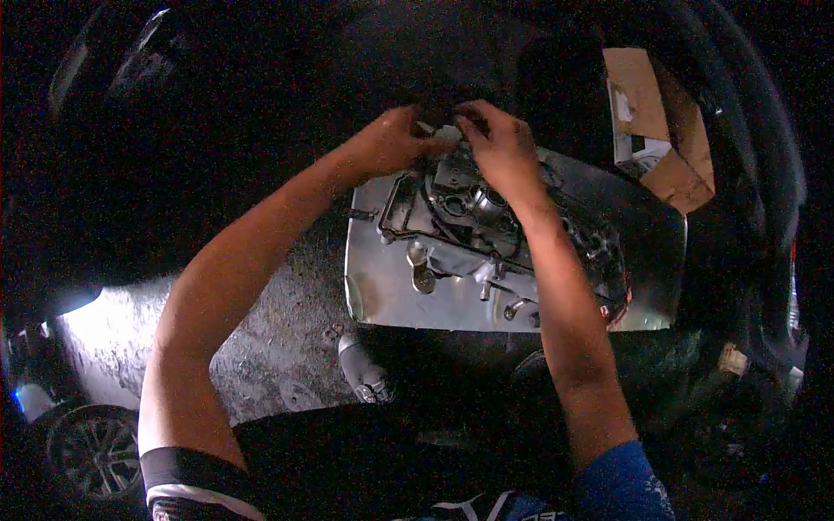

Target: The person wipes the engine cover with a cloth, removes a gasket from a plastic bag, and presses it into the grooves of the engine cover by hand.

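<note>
My left hand (395, 141) and my right hand (504, 148) meet at the far edge of a metal engine part (469, 257). A small pale piece (447, 134) sits between them, with the fingers of both hands closed about it; I cannot tell what it is. Below the hands, a dark gasket-like strip (388, 204) follows the engine part's left rim. A shiny round metal fitting (489, 201) stands out near its middle. My right forearm hides some of the part's right side.
Under the engine part lies a broad metal sheet (373, 300). An opened cardboard box (691, 165) stands beyond its right corner. To the lower left are a car wheel (97, 453) and brightly lit rough ground (278, 352). A shoe (363, 369) shows below the sheet.
</note>
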{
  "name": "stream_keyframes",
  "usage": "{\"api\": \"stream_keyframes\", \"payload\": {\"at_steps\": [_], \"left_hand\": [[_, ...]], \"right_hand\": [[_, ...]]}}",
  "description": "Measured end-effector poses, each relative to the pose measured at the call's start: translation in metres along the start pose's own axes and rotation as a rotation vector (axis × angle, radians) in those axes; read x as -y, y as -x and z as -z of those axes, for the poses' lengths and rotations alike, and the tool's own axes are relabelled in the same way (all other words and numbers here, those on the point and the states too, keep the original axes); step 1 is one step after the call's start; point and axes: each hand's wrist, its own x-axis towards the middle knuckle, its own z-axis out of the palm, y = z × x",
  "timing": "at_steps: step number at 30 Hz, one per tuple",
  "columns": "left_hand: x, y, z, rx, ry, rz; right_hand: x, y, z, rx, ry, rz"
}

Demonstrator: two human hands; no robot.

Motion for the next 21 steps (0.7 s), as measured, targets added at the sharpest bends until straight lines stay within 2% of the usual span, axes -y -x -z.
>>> {"api": "stream_keyframes", "payload": {"at_steps": [1, 4, 7, 10, 12, 16, 19, 21], "left_hand": [[0.004, 0.005, -0.001, 0.050, 0.074, 0.108], [0.043, 0.004, 0.002, 0.015, -0.128, 0.009], [0.030, 0.017, 0.008, -0.020, -0.370, 0.167], [0.037, 0.013, 0.010, -0.038, -0.457, 0.266], [0.054, 0.009, 0.012, -0.038, -0.416, 0.209], [0.078, -0.005, 0.020, -0.017, -0.433, 0.135], [0.069, -0.007, 0.010, -0.169, -0.360, 0.119], [0.077, -0.022, 0.013, -0.105, -0.348, 0.149]], "right_hand": [[-0.002, 0.000, -0.005, -0.001, 0.043, -0.003], [-0.014, -0.002, -0.020, -0.022, 0.114, 0.034], [-0.043, -0.006, -0.042, 0.098, 0.126, 0.113], [-0.066, -0.013, -0.059, 0.181, 0.128, 0.153], [-0.104, -0.024, -0.093, 0.210, 0.125, 0.108], [-0.098, -0.035, -0.106, 0.328, 0.220, 0.041], [-0.156, -0.043, -0.151, 0.250, 0.216, 0.279], [-0.138, -0.047, -0.138, 0.369, 0.228, 0.205]]}}
